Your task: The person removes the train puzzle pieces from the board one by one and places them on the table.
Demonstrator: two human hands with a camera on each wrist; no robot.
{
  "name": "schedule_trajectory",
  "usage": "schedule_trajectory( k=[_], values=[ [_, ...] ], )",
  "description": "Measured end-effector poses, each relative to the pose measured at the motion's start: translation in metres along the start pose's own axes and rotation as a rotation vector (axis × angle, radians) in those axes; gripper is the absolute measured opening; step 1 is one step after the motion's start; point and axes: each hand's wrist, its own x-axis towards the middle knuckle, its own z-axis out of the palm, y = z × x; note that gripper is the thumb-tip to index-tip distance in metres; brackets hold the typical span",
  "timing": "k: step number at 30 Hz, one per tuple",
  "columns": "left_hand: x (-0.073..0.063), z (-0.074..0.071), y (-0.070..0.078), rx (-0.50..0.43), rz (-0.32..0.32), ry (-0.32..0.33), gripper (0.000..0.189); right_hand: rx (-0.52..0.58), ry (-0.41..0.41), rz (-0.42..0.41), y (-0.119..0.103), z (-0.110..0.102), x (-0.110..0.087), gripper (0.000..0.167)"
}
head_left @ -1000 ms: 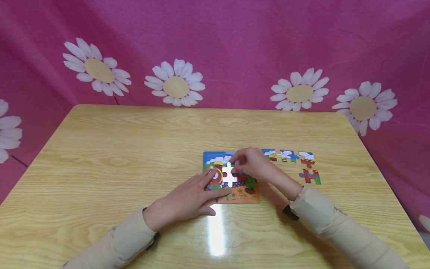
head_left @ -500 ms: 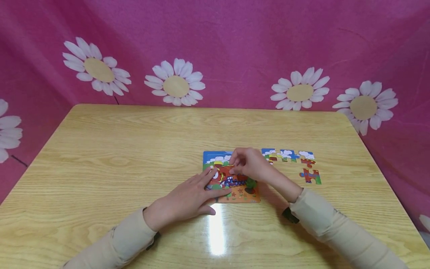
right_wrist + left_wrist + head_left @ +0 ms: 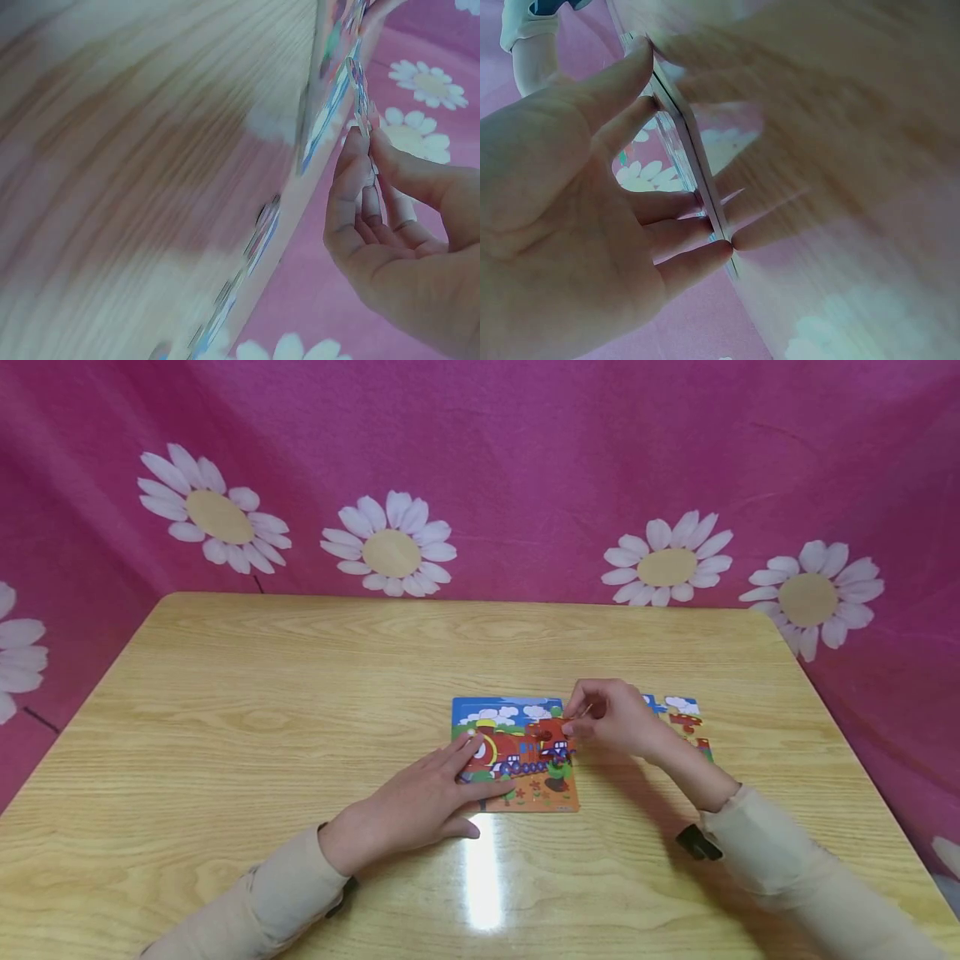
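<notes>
Puzzle piece (image 3: 359,94), pinched between thumb and fingers of right hand (image 3: 621,718), is at right side of puzzle board (image 3: 536,807); left hand (image 3: 423,797) rests there, fingers spread. Piece probably light, thin, stiff, slick-faced; best held by edge.

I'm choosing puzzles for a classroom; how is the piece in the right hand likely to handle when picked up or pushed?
The puzzle piece is probably stiff: it juts out straight from the pinching right hand. It looks small and thin, so likely light. Being flat, it seems apter to slide than roll.
</notes>
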Motion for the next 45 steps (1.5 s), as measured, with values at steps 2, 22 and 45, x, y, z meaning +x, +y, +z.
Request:
schedule_trajectory(
  k=[2,22,45],
  values=[
    [0.0,0.0,0.0,0.002,0.001,0.0,0.059,-0.009,0.011,0.004,0.005,-0.006,-0.004,0.01],
    [0.0,0.001,-0.001,0.001,-0.009,0.0,0.058,-0.227,0.085,0.099,0.045,-0.046,-0.036,0.009],
    [0.0,0.001,0.0,0.018,0.006,-0.001,0.059,-0.372,0.046,0.209,0.059,-0.056,-0.043,0.008]
  ],
)
